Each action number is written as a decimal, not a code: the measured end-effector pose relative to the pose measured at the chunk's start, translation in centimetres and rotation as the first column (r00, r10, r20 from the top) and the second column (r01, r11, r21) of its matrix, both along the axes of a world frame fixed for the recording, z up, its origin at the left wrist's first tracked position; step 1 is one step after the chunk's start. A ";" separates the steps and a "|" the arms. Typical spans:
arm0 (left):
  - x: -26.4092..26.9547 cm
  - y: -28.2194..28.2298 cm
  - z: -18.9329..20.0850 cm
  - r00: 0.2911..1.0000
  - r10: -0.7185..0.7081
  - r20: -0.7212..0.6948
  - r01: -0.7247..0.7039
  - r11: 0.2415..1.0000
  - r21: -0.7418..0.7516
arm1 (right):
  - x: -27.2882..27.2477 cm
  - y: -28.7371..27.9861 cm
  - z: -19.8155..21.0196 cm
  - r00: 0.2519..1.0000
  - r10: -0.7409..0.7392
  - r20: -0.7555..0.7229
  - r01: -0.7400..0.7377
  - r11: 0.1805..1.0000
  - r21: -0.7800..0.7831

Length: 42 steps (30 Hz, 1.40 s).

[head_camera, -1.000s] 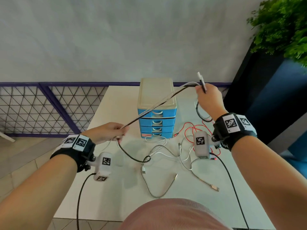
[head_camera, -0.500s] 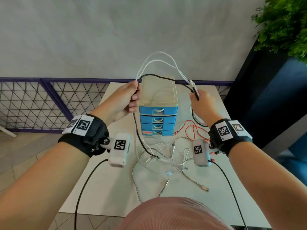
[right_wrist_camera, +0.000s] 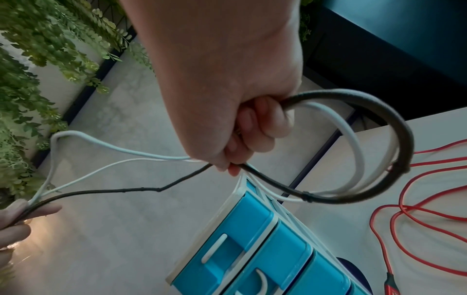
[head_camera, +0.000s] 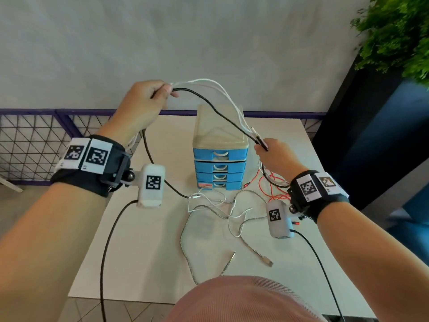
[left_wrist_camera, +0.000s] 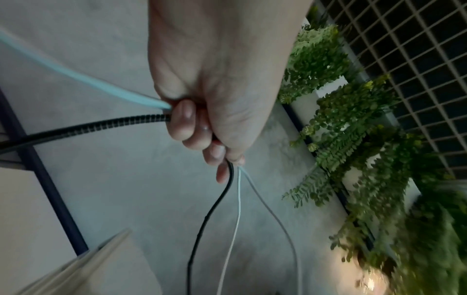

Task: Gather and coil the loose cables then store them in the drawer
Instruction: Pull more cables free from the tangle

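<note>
My left hand [head_camera: 160,92] is raised left of the drawer unit and grips a black cable [head_camera: 216,110] together with thin white cables [head_camera: 220,86]. These strands arc over to my right hand [head_camera: 263,147], which grips them near their plugs, beside the top drawer. In the right wrist view the right hand [right_wrist_camera: 252,129] holds a coiled loop of black and white cable [right_wrist_camera: 394,127]. In the left wrist view the left hand [left_wrist_camera: 199,129] is fisted round the same strands [left_wrist_camera: 209,215]. The blue four-drawer unit [head_camera: 220,156] stands with all its drawers closed.
On the white table [head_camera: 139,252] loose cables lie in front of the unit: a silver braided cable [head_camera: 184,238], a white cable [head_camera: 234,214] and a red cable [head_camera: 267,184]. A purple mesh railing [head_camera: 34,140] runs at the left. A dark planter with greenery [head_camera: 383,112] stands at the right.
My left hand has risen from table height to above and left of the unit, lifting the cables' slack. The right hand has sunk a little, keeping its grip.
</note>
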State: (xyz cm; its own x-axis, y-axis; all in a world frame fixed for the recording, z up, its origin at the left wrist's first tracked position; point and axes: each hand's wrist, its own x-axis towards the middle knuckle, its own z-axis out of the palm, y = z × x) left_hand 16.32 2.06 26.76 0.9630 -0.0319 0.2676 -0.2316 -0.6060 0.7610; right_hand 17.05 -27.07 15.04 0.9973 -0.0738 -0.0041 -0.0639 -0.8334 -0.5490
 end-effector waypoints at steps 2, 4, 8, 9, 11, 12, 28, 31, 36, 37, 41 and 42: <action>-0.1 -0.4 0.3 0.980 -0.084 -0.181 0.014 0.934 -0.356 | 0.1 0.2 -0.1 0.999 0.019 -0.032 -0.019 1.000 -0.006; -0.5 -1.1 0.7 0.931 -0.208 -0.300 -0.003 0.817 -0.577 | 0.1 0.2 -0.3 0.999 0.019 -0.044 -0.020 1.000 -0.012; -0.9 -1.9 1.0 0.892 -0.278 -0.357 -0.010 0.776 -0.631 | 0.2 0.4 -0.5 0.999 0.019 -0.044 -0.020 0.999 -0.035; -0.8 -1.9 1.0 0.884 -0.279 -0.376 -0.023 0.776 -0.631 | 0.2 0.4 -0.5 0.999 0.015 -0.046 -0.017 0.999 -0.043; -0.5 -1.7 0.8 0.857 -0.290 -0.426 -0.058 0.767 -0.639 | 0.2 0.3 -0.6 0.998 0.008 -0.056 -0.011 0.999 -0.052; -0.3 -1.5 0.6 0.845 -0.295 -0.446 -0.071 0.765 -0.641 | 0.1 0.2 -0.7 0.998 0.008 -0.063 -0.011 0.999 -0.052; 3.0 4.6 -5.7 0.983 0.107 0.148 -0.166 0.861 0.481 | -1.2 0.9 0.1 0.991 0.126 -0.045 -0.120 0.986 0.119; 3.7 5.6 -9.8 0.978 0.143 -0.149 -0.009 0.749 0.662 | -1.3 0.9 0.3 0.997 0.048 -0.066 -0.026 0.956 0.294; 1.8 3.1 -15.7 0.907 0.082 -0.412 0.201 0.777 0.597 | -1.3 0.8 1.2 0.986 -0.078 -0.145 0.161 0.646 0.746; 1.2 2.1 -16.1 0.916 0.019 -0.401 0.214 0.821 0.530 | -1.4 0.9 1.4 0.985 -0.090 -0.145 0.170 0.586 0.792; -1.7 -2.6 -16.7 0.789 -0.321 -0.524 0.537 0.773 0.336 | -1.8 1.3 2.2 0.989 -0.085 -0.121 0.148 0.543 0.827; -2.3 -3.4 -16.9 0.702 -0.392 -0.595 0.630 0.731 0.261 | -1.9 1.5 2.3 0.990 -0.072 -0.117 0.137 0.551 0.823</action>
State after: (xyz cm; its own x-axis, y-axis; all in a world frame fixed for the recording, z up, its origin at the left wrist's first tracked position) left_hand 14.02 -1.38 9.85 0.7446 -0.5501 -0.3781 -0.2911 -0.7773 0.5577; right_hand 15.13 -25.62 17.33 0.9776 -0.1088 -0.1801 -0.1810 0.0016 -0.9835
